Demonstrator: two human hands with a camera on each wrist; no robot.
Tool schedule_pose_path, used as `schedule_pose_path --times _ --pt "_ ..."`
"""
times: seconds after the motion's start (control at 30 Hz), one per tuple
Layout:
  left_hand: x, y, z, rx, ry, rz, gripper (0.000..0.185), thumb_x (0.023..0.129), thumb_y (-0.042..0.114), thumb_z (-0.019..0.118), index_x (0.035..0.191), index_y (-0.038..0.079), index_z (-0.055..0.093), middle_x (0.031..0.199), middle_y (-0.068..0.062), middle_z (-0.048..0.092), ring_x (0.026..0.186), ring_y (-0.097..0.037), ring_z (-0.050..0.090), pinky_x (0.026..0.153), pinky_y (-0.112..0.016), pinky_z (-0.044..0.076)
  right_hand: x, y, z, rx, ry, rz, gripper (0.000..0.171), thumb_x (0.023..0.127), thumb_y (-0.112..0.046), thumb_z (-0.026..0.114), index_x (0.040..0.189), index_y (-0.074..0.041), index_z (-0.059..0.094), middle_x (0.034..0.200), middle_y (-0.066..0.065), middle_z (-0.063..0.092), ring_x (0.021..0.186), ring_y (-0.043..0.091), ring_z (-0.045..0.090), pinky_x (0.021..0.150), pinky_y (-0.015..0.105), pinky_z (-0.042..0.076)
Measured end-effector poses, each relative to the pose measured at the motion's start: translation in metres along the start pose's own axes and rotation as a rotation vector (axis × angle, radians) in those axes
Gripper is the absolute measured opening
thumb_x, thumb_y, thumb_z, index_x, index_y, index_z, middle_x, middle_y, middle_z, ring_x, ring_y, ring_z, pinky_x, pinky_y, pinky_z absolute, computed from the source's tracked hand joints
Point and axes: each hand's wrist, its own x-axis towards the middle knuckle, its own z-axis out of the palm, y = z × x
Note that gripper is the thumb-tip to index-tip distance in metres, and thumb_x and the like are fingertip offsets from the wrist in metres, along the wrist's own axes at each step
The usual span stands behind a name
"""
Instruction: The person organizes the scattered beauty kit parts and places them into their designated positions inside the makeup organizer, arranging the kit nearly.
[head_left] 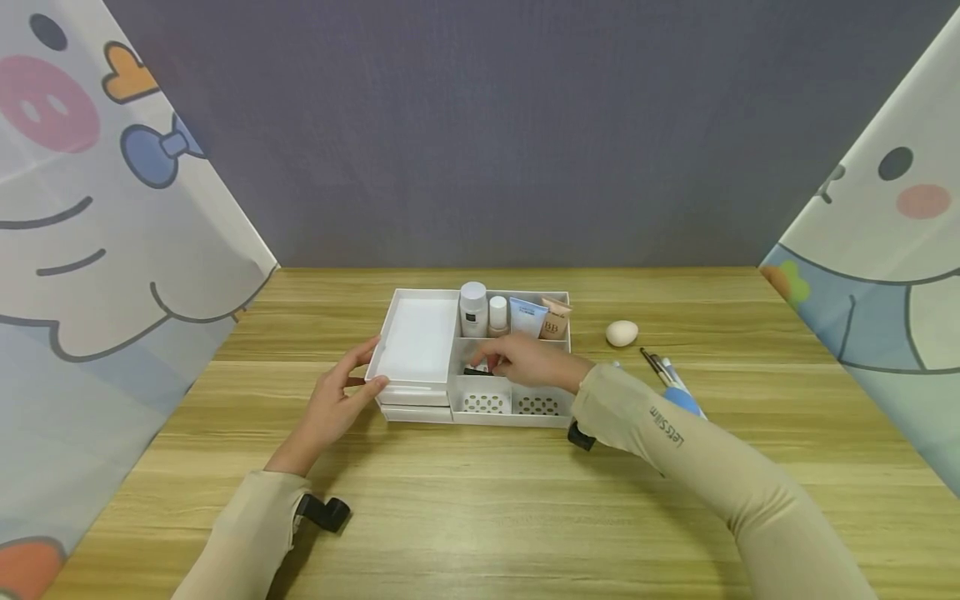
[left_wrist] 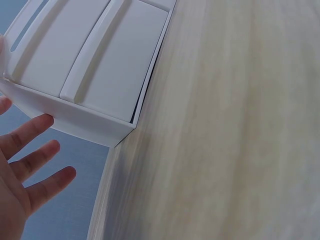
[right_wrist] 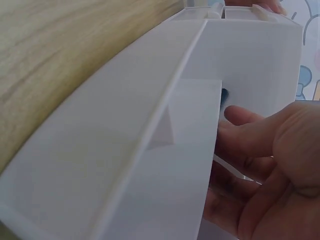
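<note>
A white desktop organizer (head_left: 416,325) stands on the table. My left hand (head_left: 341,400) touches its left side and front corner; in the left wrist view the fingers (left_wrist: 42,160) are spread and fairly straight. My right hand (head_left: 528,360) reaches into the middle compartment. Under its fingers lies a small flat item (head_left: 477,372) with a dark edge, beside something reddish (head_left: 492,362). In the right wrist view the divider hides the fingertips, so I cannot tell whether they hold anything. A dark bit (right_wrist: 224,95) shows past the divider.
The back compartments hold a white-capped bottle (head_left: 473,310), a smaller bottle (head_left: 497,313), a blue tube (head_left: 527,315) and a tan BB tube (head_left: 555,318). To the right lie an egg-shaped sponge (head_left: 622,333) and brushes (head_left: 660,367) by a blue item (head_left: 682,401).
</note>
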Motion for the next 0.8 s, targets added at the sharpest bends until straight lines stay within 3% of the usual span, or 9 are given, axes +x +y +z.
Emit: schedule_pose_path --times 0.4,0.8 --pt "0.0 0.001 0.0 0.016 0.007 0.01 0.058 0.092 0.002 0.067 0.147 0.007 0.047 0.131 -0.02 0.061 0.117 -0.028 0.057 0.082 -0.039 0.055 -0.005 0.003 -0.003 0.02 0.006 0.067 0.03 0.095 0.003 0.06 0.122 -0.007 0.067 0.091 0.001 0.065 0.081 0.012 0.058 0.072 0.027 0.051" --pt "0.0 0.0 0.0 -0.003 -0.001 -0.005 0.059 0.093 0.002 0.067 0.148 0.008 0.046 0.134 -0.021 0.059 0.119 -0.032 0.055 0.083 -0.054 0.053 -0.011 0.005 -0.005 0.028 0.075 0.02 0.03 0.093 0.0 0.066 0.123 -0.008 0.068 0.091 0.002 0.067 0.08 0.012 0.061 0.071 0.027 0.052"
